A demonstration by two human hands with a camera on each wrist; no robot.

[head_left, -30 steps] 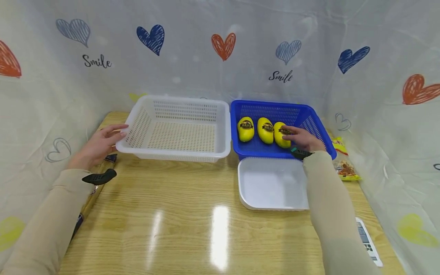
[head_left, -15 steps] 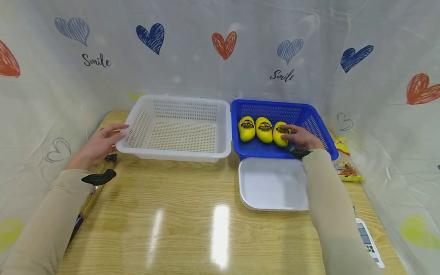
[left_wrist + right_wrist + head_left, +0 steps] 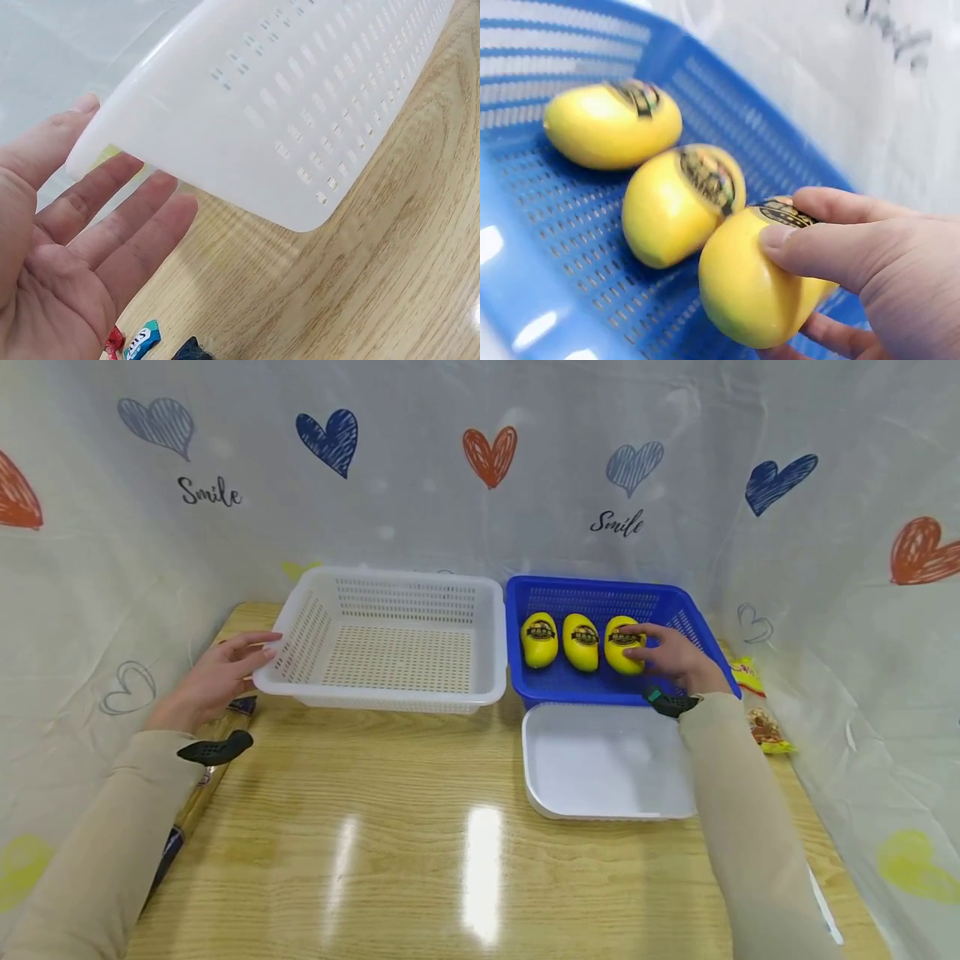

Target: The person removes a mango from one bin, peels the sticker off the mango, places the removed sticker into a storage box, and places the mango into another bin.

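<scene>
Three yellow mangoes with black labels lie in a row in the blue basket (image 3: 570,689): a left mango (image 3: 540,650), a middle mango (image 3: 582,653) and a right mango (image 3: 619,653). My right hand (image 3: 675,658) grips the right mango, thumb on the near side and fingertips round the far side, clearest in the right wrist view. My left hand (image 3: 225,672) holds the left rim of the white basket (image 3: 382,697), its thumb against the rim and several fingers beneath it in the left wrist view. That basket has nothing in it.
A shallow white tray (image 3: 603,768) sits before the blue basket. Snack packets (image 3: 767,727) lie at the right edge, partly behind it. Long packages (image 3: 198,789) lie along the left side, and small wrapped sweets (image 3: 142,339) show below the left hand.
My right hand has shifted slightly right with the right mango, widening the space to the middle mango. The left hand and white basket stay put.
</scene>
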